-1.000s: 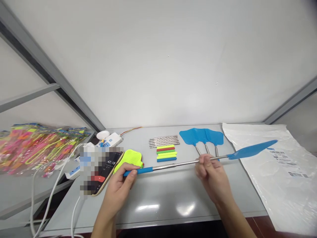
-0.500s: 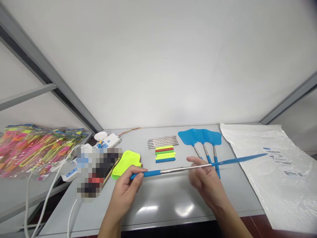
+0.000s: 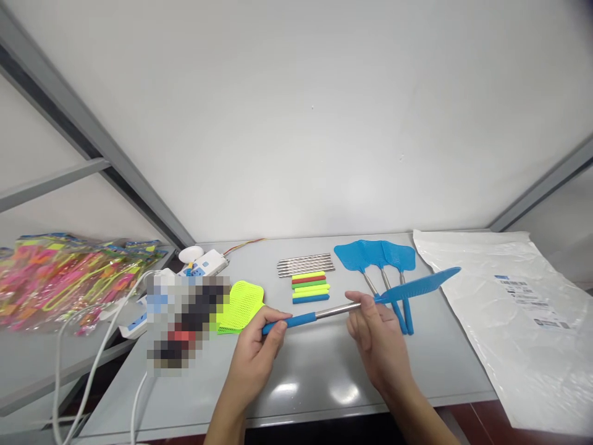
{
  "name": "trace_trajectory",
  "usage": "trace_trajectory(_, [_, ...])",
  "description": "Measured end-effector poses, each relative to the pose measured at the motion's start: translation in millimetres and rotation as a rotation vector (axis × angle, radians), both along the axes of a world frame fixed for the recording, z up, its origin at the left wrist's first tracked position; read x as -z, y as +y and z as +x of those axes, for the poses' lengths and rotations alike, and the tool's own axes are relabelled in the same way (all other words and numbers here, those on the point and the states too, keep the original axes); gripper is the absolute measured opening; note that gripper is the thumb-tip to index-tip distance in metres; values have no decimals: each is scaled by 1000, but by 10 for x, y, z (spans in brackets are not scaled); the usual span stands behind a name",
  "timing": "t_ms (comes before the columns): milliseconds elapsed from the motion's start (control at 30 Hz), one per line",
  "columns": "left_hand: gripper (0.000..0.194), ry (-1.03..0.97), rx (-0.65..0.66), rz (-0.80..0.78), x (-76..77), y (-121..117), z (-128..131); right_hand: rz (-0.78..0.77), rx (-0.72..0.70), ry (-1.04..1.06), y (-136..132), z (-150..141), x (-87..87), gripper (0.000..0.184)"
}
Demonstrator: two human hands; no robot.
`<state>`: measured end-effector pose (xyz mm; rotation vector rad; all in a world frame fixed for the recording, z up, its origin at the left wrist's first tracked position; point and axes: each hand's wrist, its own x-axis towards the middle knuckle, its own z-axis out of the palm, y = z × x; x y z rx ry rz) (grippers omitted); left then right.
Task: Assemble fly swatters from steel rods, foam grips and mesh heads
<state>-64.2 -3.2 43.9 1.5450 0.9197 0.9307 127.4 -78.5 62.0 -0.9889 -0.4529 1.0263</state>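
A blue fly swatter (image 3: 414, 288) with a metal shaft is held level above the table. My left hand (image 3: 257, 352) is closed around its blue handle, thumb on top. My right hand (image 3: 377, 343) grips the metal shaft close to the swatter head, between thumb and fingers. The head is tilted and shows part of its face. Beyond my right hand, three more blue fly swatters (image 3: 373, 254) lie fanned out on the table, their handles partly behind my hand and the held swatter. Loose yellow-green swatter heads (image 3: 241, 303) are stacked near my left hand.
On the grey table (image 3: 306, 395) lie a row of metal rods (image 3: 306, 264) and several coloured handles (image 3: 309, 287). A white plastic mailer (image 3: 504, 334) covers the right side. At left are a power strip (image 3: 206, 266), white cables (image 3: 104, 337), a pixelated patch and bagged colourful items (image 3: 78, 278).
The swatter's shaft looks shorter, and its head has moved left and turned to show more of its face. My left hand moved right; my right thumb now presses on the shaft.
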Motion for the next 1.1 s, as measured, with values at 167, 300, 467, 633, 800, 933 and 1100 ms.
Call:
trace_trajectory(167, [22,-78,1,-20,105,98,-216,-35,-321,-28,-55,157,141,38])
trace_trajectory(300, [21,-66,-33,-17,127,127,-417,-28,-108,-94,-118,467,282,49])
trace_trajectory(467, [23,8,-7,-49,115,97,-390,42,15,-256,-127,781,173,38])
trace_trajectory(633, [24,-72,-8,-49,174,87,-229,40,37,-337,-126,774,26,19])
trace_trajectory(800, [32,152,65,-99,109,150,-104,-31,139,-345,-213,835,65,19])
trace_trajectory(933, [32,357,344,-112,-1,44,238,38,214,-171,-292,944,130,17])
trace_trajectory(1100, [45,59,417,-529,209,-330,1035,-46,60,-540,-270,886,197,29])
